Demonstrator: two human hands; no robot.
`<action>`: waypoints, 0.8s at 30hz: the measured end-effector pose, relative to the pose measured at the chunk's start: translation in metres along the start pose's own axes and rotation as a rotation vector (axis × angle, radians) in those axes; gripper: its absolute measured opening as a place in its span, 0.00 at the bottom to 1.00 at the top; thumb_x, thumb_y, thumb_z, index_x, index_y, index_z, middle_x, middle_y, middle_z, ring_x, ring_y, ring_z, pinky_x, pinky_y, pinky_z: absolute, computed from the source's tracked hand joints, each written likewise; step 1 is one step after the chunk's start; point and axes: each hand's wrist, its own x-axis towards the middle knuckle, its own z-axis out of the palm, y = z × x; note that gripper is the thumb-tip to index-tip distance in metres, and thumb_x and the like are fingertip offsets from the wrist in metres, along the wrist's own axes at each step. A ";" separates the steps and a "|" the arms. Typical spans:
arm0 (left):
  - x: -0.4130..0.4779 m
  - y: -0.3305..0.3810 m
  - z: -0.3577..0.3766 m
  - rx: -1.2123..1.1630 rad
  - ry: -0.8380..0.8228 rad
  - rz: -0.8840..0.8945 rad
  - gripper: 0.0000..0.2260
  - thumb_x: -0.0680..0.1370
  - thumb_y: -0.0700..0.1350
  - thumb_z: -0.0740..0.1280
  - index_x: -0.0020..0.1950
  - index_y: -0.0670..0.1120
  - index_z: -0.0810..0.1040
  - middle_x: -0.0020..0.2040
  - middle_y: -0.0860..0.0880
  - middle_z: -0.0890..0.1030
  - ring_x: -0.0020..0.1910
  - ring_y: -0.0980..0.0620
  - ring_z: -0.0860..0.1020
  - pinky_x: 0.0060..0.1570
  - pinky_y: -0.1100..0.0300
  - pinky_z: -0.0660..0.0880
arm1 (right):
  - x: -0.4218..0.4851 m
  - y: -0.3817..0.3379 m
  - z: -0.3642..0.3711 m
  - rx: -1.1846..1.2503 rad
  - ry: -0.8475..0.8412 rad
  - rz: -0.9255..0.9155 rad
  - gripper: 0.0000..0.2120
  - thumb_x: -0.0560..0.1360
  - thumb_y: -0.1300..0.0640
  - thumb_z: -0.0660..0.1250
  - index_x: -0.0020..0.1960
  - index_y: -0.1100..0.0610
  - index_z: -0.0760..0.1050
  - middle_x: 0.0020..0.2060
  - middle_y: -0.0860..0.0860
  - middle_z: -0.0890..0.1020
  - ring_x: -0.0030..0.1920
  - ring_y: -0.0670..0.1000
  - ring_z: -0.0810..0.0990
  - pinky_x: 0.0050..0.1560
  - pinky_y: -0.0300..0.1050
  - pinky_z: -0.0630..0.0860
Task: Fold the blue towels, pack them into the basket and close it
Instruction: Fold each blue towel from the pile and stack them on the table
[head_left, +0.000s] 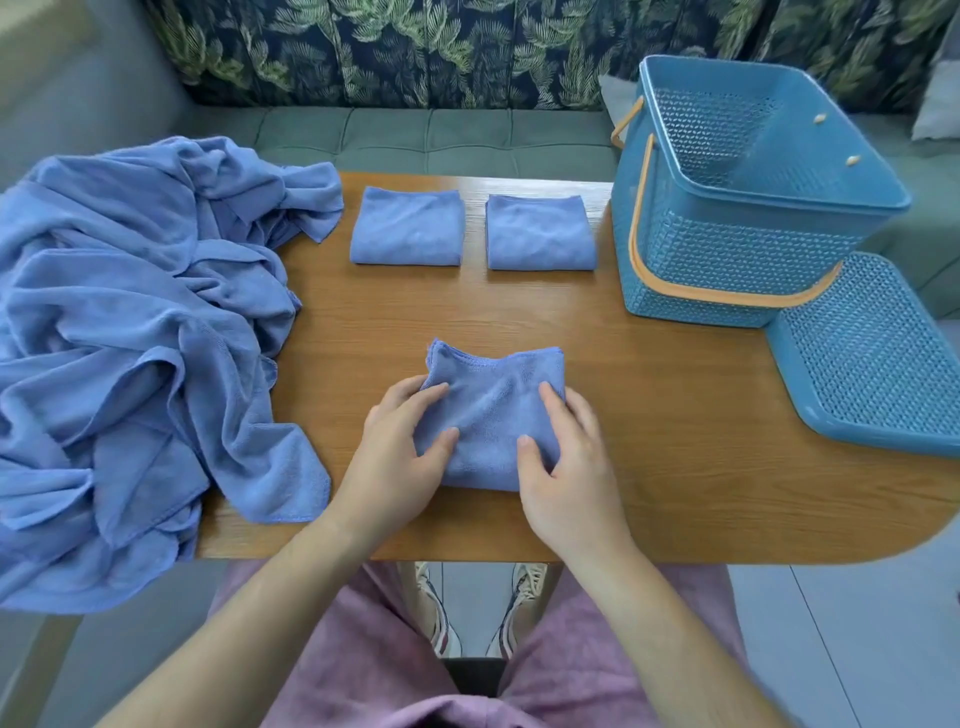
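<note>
A small blue towel (493, 384), folded into a rough square, lies near the table's front edge. My left hand (400, 452) holds its left side, thumb on top and fingers at the edge. My right hand (566, 462) holds its right side the same way. Two neatly folded blue towels (408, 226) (540, 234) lie side by side at the back of the table. A heap of unfolded blue towels (130, 332) covers the table's left end and hangs over it. The blue plastic basket (727, 260) with orange handles stands open at the back right, its inside bare. Its blue lid (872, 364) lies in front of it.
The wooden table (649, 441) has a rounded right end, and the lid overhangs that side. A grey-green sofa (426, 140) with a leaf-pattern back runs behind the table. My legs in pink trousers and my shoes show below the front edge.
</note>
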 end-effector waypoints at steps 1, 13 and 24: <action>0.002 0.001 -0.003 -0.041 0.006 0.019 0.20 0.78 0.42 0.70 0.71 0.48 0.75 0.70 0.57 0.69 0.71 0.63 0.65 0.72 0.65 0.61 | 0.003 -0.004 -0.002 0.033 -0.010 0.002 0.27 0.79 0.61 0.65 0.78 0.55 0.66 0.76 0.46 0.64 0.75 0.43 0.62 0.68 0.22 0.53; 0.149 0.013 -0.099 -0.266 0.120 0.013 0.23 0.77 0.35 0.67 0.70 0.53 0.76 0.71 0.59 0.71 0.70 0.58 0.69 0.70 0.60 0.66 | 0.168 -0.088 0.014 0.056 -0.094 -0.126 0.30 0.78 0.61 0.64 0.79 0.57 0.62 0.79 0.51 0.59 0.77 0.43 0.55 0.60 0.15 0.44; 0.302 -0.066 -0.086 -0.009 0.062 -0.172 0.24 0.75 0.43 0.63 0.72 0.44 0.74 0.68 0.46 0.75 0.68 0.46 0.72 0.63 0.65 0.67 | 0.309 -0.083 0.107 -0.163 -0.214 -0.084 0.27 0.82 0.57 0.60 0.79 0.63 0.60 0.78 0.60 0.57 0.80 0.57 0.53 0.75 0.41 0.51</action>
